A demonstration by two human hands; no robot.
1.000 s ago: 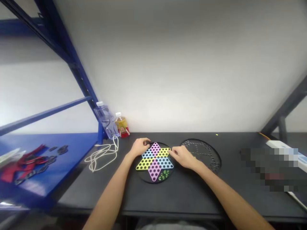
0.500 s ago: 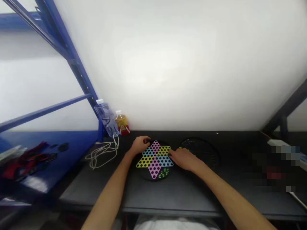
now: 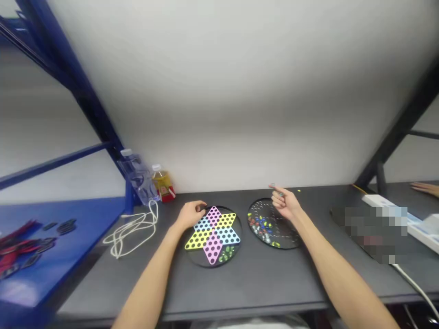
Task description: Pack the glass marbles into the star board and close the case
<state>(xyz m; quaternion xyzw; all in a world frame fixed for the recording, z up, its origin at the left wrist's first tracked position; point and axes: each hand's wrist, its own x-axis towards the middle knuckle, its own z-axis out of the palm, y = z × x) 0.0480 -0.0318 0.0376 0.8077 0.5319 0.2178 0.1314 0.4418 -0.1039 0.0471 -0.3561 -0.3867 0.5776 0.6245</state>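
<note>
A round black board with a star of pink, yellow and blue hole fields (image 3: 213,234) lies on the dark table. Several green marbles (image 3: 225,254) sit in its near right point. My left hand (image 3: 190,213) rests on the board's far left rim, fingers curled on the edge. To the right a black round lid (image 3: 288,237) holds several coloured marbles (image 3: 261,225). My right hand (image 3: 284,201) hovers above the lid's far edge, fingers pinched on something small that I cannot make out.
A white cable (image 3: 132,226) coils left of the board. A clear water bottle (image 3: 136,175) and a yellow drink bottle (image 3: 162,183) stand by the wall. A blue shelf (image 3: 61,246) with red and black items is at left. A white power strip (image 3: 399,214) and another person's hand (image 3: 425,188) are at right.
My right hand has left the board's right edge and risen over the lid of marbles, now pinched. The view shifted, so the board and lid sit lower and further apart. My left hand stays.
</note>
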